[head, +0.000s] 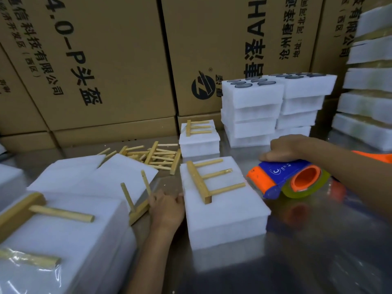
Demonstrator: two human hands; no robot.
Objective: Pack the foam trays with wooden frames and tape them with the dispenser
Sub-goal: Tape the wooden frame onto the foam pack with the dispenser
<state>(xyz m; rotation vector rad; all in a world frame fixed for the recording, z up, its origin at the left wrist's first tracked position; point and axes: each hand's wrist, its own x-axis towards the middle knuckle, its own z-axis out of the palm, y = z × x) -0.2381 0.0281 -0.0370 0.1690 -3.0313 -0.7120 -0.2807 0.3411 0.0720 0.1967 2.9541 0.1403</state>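
A white foam tray [229, 217] lies on the metal table in the middle, with a three-pronged wooden frame [204, 181] flat on its top. My left hand [166, 211] rests against the tray's left side, fingers curled at its edge; a second wooden frame [136, 205] stands tilted just left of that hand. My right hand [284, 148] grips the handle of the blue and orange tape dispenser [286, 179], which hovers just right of the tray with its clear tape roll toward me.
Loose wooden frames [157, 155] are piled behind. A smaller foam tray with a frame [199, 143] sits behind the middle one. Stacked foam trays [271, 111] stand at back right, taped ones [369, 81] far right, finished trays [63, 240] at left. Cardboard boxes [106, 60] wall the back.
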